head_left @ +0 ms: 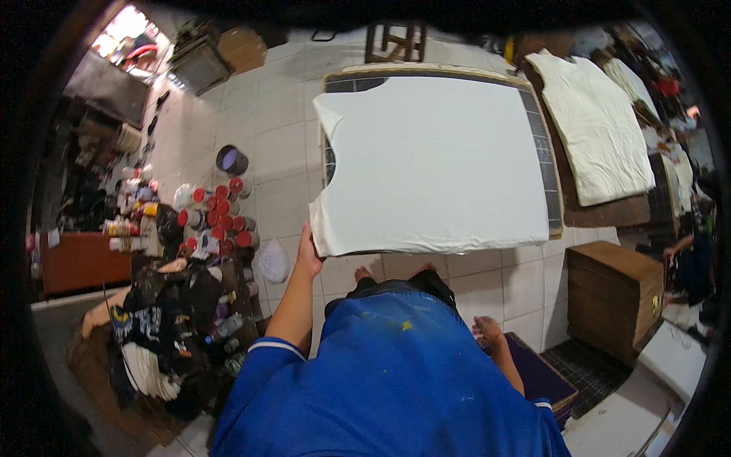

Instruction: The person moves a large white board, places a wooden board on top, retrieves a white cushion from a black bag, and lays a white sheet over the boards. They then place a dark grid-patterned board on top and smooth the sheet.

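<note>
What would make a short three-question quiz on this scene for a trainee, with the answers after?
1. Which hand is touching the white shirt?
2. True or false: the dark tub with purple inside stands on the floor, left of the shirt.
3. What colour are most of the clustered lids on the left? A green, B red, C black.

Key:
1. The left hand, at the near left corner.
2. True.
3. B.

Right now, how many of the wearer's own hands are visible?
2: left hand at the near-left corner of the white cloth; right hand apart from it, beside the blue shirt. Neither is hidden.
</note>
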Motion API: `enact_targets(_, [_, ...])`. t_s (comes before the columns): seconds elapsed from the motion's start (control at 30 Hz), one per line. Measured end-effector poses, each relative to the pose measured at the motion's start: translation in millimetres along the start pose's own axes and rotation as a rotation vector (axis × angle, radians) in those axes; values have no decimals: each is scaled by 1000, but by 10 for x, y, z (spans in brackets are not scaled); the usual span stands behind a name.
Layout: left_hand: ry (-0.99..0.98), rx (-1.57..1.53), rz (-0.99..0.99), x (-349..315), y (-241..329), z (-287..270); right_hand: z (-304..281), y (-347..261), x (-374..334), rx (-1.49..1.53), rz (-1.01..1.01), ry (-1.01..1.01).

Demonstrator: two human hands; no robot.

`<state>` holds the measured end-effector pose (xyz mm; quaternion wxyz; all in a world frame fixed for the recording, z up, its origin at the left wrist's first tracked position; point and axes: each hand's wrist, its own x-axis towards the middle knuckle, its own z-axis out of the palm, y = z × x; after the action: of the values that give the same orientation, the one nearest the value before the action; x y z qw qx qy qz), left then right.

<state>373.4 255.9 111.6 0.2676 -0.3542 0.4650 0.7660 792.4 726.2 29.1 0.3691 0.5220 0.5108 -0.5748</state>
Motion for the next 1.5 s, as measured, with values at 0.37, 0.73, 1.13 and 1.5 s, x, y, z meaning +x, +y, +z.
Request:
enact_targets(0.37, [702, 339, 520, 54, -539, -159, -1093, -1548, -179, -183, -460, 126])
enact_targets(0.73, [883, 570, 635, -166, -685, 5, -1497, -1417, 122, -45, -207, -1])
enact_targets(1.13, [302, 432, 132, 545, -24, 156, -2081, -2217, 500, 721, -262, 603])
enact_targets(1.5, [166, 192, -42, 251, -134, 295, -2307, -2765, 728, 674, -166, 489])
